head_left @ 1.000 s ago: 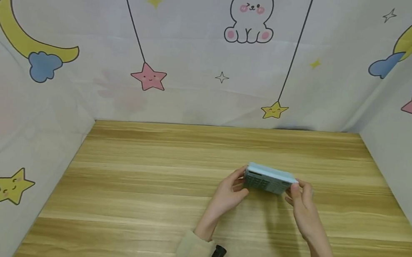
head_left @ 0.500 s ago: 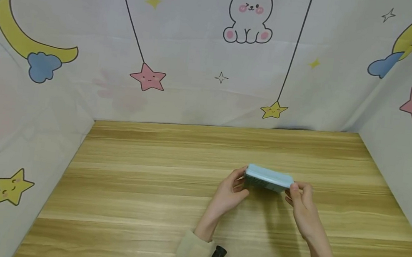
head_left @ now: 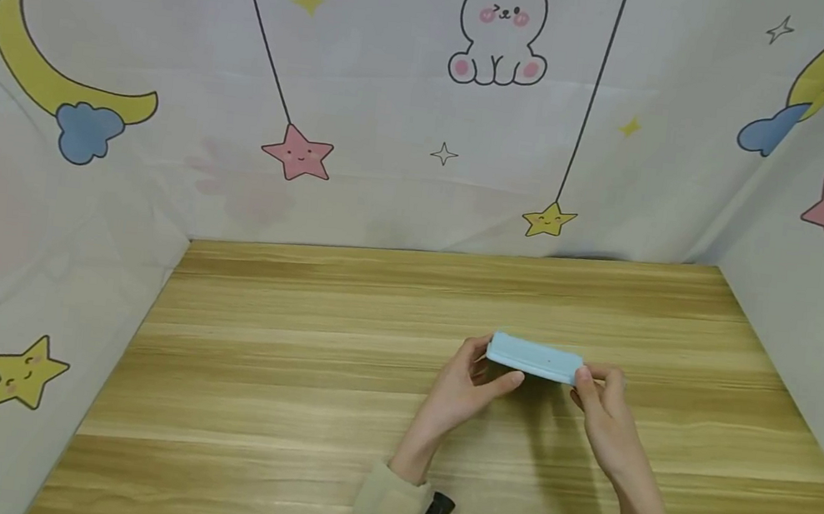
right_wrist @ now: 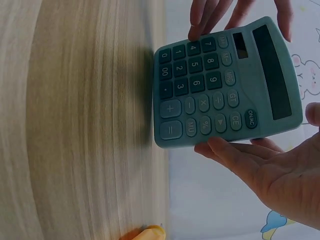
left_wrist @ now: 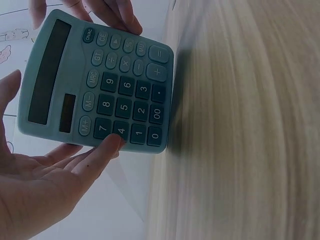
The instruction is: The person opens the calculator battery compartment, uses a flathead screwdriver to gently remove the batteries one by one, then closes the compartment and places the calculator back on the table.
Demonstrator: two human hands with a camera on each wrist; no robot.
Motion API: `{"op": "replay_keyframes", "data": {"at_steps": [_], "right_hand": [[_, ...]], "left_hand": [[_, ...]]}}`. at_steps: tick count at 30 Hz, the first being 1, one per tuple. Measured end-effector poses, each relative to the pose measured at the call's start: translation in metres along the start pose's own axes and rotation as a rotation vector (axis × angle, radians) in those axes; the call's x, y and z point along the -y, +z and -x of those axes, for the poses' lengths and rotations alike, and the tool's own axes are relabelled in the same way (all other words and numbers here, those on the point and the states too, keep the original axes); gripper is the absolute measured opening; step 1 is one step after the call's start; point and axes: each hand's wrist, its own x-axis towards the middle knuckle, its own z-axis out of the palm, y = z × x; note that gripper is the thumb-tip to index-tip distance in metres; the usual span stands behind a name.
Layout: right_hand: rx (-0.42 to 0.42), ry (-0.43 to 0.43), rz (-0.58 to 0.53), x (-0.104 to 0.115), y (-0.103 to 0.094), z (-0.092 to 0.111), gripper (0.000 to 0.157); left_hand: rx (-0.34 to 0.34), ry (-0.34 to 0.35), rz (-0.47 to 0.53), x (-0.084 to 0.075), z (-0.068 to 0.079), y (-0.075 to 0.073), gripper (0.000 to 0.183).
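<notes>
A light blue-green calculator (head_left: 535,358) is held up over the wooden table between both hands. In the head view only its pale blue outer side shows. The wrist views face its keys and its dark display (left_wrist: 50,72). My left hand (head_left: 460,386) holds its left edge, with fingers (left_wrist: 102,156) at the side by the 7 and 4 keys and the thumb stretched out below the case. At the opposite edge my right hand (head_left: 604,420) grips the corner, thumb on the blue case. Its fingers (right_wrist: 225,150) lie along the side near the % key.
The wood-grain table (head_left: 279,377) meets a white printed cloth (head_left: 383,103) at the back and both sides. Low in the right wrist view, part of an orange object (right_wrist: 150,233) shows. Black devices sit at both wrists, the left one (head_left: 439,509) beside a beige sleeve (head_left: 389,506).
The calculator has tilted between the hands: its keys, seen earlier in the head view, have turned out of sight and the blue outer side faces up. The left thumb has stretched rightward.
</notes>
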Motion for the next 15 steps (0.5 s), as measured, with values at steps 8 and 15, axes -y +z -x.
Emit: {"op": "replay_keyframes", "data": {"at_steps": [8,15], "right_hand": [[-0.012,0.1,0.05,0.0018,-0.0005,0.0,0.069],[-0.006,0.124,0.043,0.0008,-0.0004,-0.0003,0.078]], "left_hand": [[0.014,0.002,0.023,-0.0001,-0.0005,0.0015,0.066],[0.007,-0.013,0.032,-0.0008,-0.0009,0.0037,0.063]]}}
